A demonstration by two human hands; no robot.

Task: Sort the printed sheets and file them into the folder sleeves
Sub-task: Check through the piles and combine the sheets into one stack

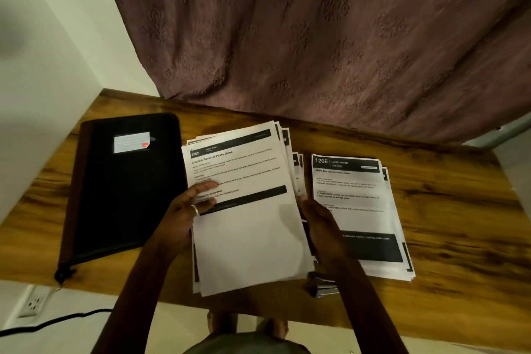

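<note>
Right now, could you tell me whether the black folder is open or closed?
Closed: the black folder lies flat, labelled cover up, no sleeves showing.

Fanned stack of printed sheets (244,224) in my left hand (184,215), thumb on top, top sheet headed 3562, second pile (359,204) lying flat just to its right, headed 1206, black folder (123,190) closed and flat at left, apparently zipped.

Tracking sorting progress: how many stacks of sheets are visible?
2: fanned stack held by left hand and right hand, centre; second stack flat on table, right. Others may hide underneath.
</note>
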